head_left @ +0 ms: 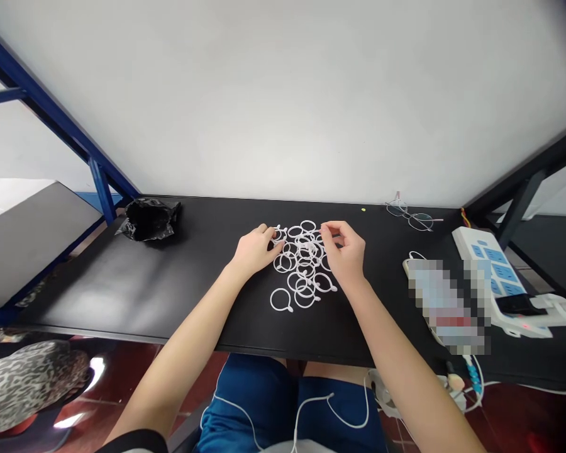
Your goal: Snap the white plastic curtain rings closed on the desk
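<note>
A heap of several white plastic rings (302, 267) lies in the middle of a black table (170, 296). My left hand (257, 250) rests at the heap's left edge, fingers curled and pinching one ring at its top left. My right hand (345, 251) sits on the heap's right side, fingers bent and pinched over the rings at the top. One ring (281, 301) lies slightly apart at the heap's near left.
A crumpled black plastic bag (148, 219) lies at the back left. Eyeglasses (412, 216) lie at the back right. A white and blue power strip (497, 270) with cables sits at the right. Blue frame bars (99, 182) rise on the left.
</note>
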`<state>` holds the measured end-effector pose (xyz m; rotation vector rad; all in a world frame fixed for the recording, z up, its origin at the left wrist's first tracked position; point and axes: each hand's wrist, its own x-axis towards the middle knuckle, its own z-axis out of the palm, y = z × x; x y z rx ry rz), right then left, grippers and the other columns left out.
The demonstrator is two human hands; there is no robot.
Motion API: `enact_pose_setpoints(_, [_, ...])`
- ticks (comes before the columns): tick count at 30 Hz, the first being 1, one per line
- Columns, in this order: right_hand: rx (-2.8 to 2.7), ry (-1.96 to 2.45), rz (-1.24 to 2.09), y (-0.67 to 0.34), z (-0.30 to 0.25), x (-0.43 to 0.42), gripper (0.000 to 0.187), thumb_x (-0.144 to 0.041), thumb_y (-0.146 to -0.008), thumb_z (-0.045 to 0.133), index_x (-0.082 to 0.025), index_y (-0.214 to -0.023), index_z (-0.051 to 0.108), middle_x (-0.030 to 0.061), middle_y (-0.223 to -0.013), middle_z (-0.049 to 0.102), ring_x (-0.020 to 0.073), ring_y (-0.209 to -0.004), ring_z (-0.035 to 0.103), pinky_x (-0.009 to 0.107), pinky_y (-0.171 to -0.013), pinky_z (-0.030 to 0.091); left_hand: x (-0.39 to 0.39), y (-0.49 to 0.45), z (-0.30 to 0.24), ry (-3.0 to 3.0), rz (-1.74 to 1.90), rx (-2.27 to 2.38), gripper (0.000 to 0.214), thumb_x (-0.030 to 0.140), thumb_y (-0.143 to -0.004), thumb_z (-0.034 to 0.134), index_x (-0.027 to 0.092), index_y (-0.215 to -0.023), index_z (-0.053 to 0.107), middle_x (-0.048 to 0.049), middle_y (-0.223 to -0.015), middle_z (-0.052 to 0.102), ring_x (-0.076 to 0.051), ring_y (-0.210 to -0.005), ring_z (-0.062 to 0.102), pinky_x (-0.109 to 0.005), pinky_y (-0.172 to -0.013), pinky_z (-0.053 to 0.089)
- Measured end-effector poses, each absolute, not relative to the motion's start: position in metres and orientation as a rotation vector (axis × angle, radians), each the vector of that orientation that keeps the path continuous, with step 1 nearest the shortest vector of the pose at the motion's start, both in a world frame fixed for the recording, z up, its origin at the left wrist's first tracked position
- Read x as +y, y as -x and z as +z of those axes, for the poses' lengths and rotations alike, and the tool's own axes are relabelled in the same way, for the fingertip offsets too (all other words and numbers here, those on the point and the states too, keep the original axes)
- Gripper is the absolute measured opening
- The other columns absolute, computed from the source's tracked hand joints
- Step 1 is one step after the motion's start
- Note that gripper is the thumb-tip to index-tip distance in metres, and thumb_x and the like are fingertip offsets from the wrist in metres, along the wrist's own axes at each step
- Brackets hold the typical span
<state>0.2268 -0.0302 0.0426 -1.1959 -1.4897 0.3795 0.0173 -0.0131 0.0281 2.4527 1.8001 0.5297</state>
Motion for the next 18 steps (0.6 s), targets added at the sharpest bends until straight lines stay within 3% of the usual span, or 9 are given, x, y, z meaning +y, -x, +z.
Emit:
enact_pose_setpoints(4, [-1.908, 1.299, 0.264, -0.24, 0.036, -0.022, 0.019, -0.028, -0.082, 0.063, -0.019, -0.098, 0.068, 0.0093, -0.102, 0.067, 0.0257, -0.098, 0.061, 0.046, -0.089, 0.051, -0.013, -0.012, 0.033, -2.355, 0.563, 1.847, 0.046, 0.059, -0.085, 0.054, 0.019, -0.104, 0.067, -0.007, -0.099, 0.062, -0.021, -0.087, 0.062, -0.029, -0.07, 0.049])
enact_pose_setpoints(9, [-2.106, 1.321, 0.407, -0.236, 0.024, -0.024, 0.031, -0.025, -0.078, 0.067, -0.021, -0.109, 0.067, 0.0107, -0.12, 0.061, 0.0279, -0.111, 0.057, 0.049, -0.094, 0.049, -0.011, -0.006, 0.036, -2.314, 0.728, 1.607, 0.047, 0.059, -0.08, 0.06, 0.021, -0.108, 0.066, -0.0087, -0.112, 0.059, -0.025, -0.103, 0.058, -0.036, -0.084, 0.051])
enact_pose_setpoints(13, [-2.077, 1.326, 0.455, -0.23, 0.018, -0.025, 0.029, -0.018, -0.077, 0.065, -0.019, -0.106, 0.068, 0.0104, -0.117, 0.063, 0.0267, -0.111, 0.056, 0.046, -0.094, 0.049, -0.013, -0.007, 0.035, -2.361, 0.685, 1.215, 0.05, 0.051, -0.075, 0.069, 0.022, -0.115, 0.062, -0.0105, -0.129, 0.054, -0.028, -0.121, 0.049, -0.042, -0.101, 0.044])
enact_pose_setpoints(18, [-1.965, 1.312, 0.504, -0.228, 0.02, -0.022, 0.012, -0.015, -0.075, 0.063, -0.019, -0.086, 0.068, 0.0067, -0.099, 0.067, 0.0231, -0.096, 0.062, 0.042, -0.085, 0.051, -0.013, -0.011, 0.032, -2.352, 0.591, 1.136, 0.039, 0.03, -0.076, 0.068, 0.022, -0.114, 0.062, -0.0092, -0.124, 0.058, -0.027, -0.118, 0.052, -0.043, -0.102, 0.043])
